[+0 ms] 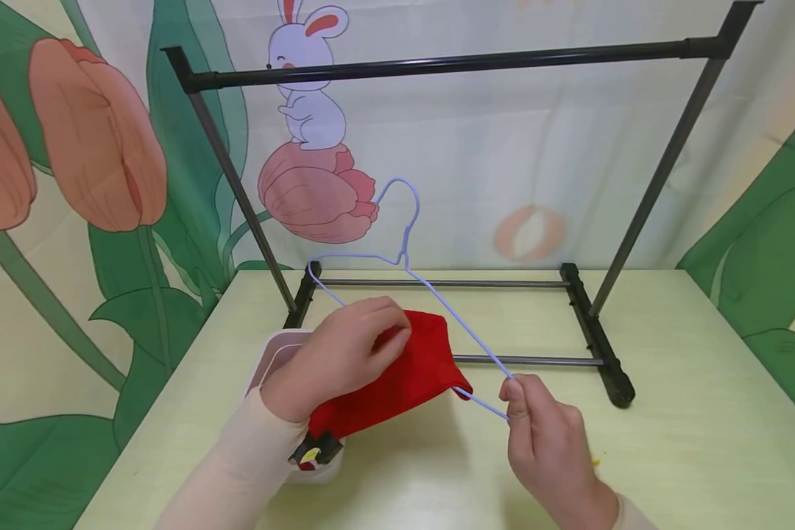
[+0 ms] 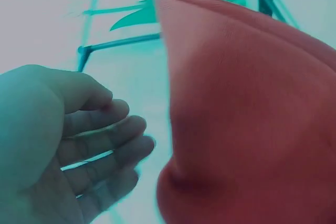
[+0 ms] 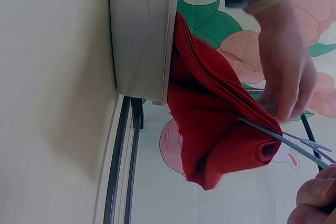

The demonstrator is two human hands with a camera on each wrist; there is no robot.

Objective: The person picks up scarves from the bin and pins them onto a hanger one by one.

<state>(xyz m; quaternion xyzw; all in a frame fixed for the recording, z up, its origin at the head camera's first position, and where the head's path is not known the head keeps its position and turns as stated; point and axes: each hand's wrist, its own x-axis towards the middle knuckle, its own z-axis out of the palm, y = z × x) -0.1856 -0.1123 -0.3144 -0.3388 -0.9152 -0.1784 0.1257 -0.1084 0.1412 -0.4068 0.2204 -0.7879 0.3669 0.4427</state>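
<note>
A light-blue clothes hanger (image 1: pixel 460 320) is tilted above the table, its hook pointing up. My right hand (image 1: pixel 553 442) grips it at its right corner. Over the hanger's lower bar hangs a red cloth (image 1: pixel 397 383); in the right wrist view the bar passes under a fold of the red cloth (image 3: pixel 220 114), and part of the cloth reaches down to the bin. Beside the cloth is my left hand (image 2: pixel 79 135), its fingers loosely bent with nothing between them in the left wrist view. From the head view it covers the hanger's left lower part.
A black rack (image 1: pixel 450 65) with a top rail and a floor frame stands behind my hands. A pale plastic bin (image 1: pixel 278 342) sits under my left forearm. A dark device (image 1: pixel 316 450) is on my left wrist. Behind the table (image 1: pixel 689 383) hangs a printed curtain (image 1: pixel 477 162).
</note>
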